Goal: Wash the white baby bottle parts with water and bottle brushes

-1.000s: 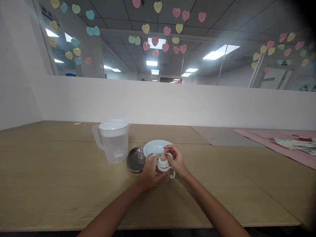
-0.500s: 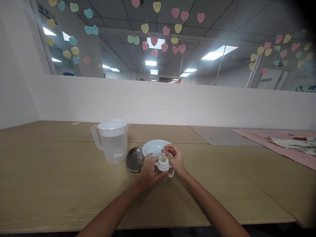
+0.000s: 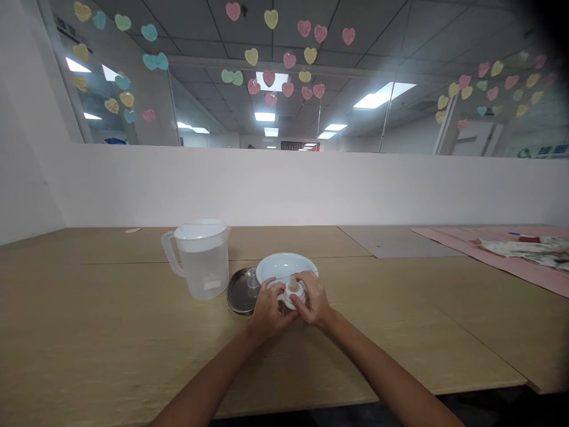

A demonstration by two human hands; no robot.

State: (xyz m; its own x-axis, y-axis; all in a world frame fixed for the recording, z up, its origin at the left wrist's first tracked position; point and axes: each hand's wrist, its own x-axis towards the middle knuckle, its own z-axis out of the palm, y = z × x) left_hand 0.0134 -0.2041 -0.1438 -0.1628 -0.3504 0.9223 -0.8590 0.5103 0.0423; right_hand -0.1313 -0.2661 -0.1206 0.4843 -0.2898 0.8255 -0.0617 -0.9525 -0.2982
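A baby bottle with white collar and translucent teat was held between two hands, just before a pale bowl on the tabletop. The left hand curled closed around the bottle's side; the right hand closed its thumb and fingers about the collar. Uneven twisting could have tipped the bottle — spilling any contents, which were hidden — and a leftward slip might have knocked the metal tray, its clear cap or, beyond, the plastic pitcher.
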